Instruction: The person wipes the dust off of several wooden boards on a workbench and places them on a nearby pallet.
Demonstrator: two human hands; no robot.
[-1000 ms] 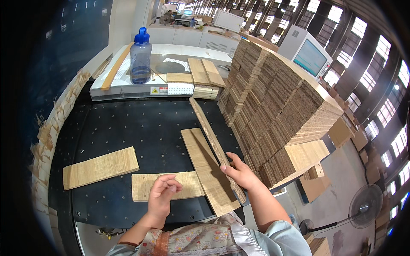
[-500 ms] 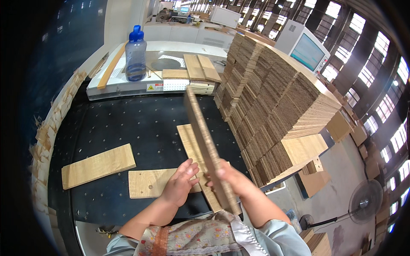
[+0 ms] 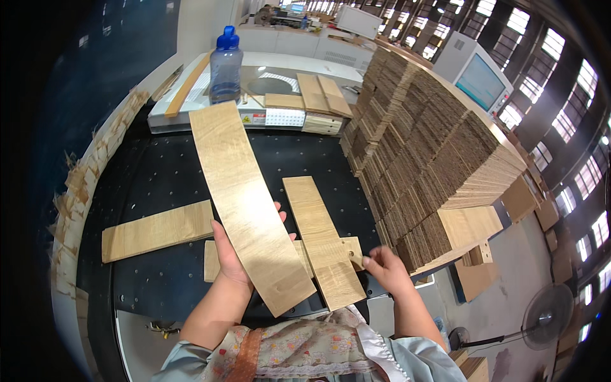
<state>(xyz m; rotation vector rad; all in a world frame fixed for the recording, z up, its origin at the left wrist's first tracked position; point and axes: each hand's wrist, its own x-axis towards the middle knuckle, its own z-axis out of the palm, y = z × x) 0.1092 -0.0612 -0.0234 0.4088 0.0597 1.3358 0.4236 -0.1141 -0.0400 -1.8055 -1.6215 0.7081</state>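
Over the black worktop, a long board is clasped across its width by the left hand; by its overhang, it could be tipped. Whether the drilled board is pinched by the right hand cannot be told.

Bottle, monitor, probably a fan.

Apron: greyish beige, small floral print in pinks, reds and yellow, pale lace edging; bottom centre of the frame. Band: orange-brown, bottom left of centre. Strap: white, ruffled edge, bottom right of centre. Left sleeve, right sleeve: pale blue, creased. Left hand, right hand: bare.
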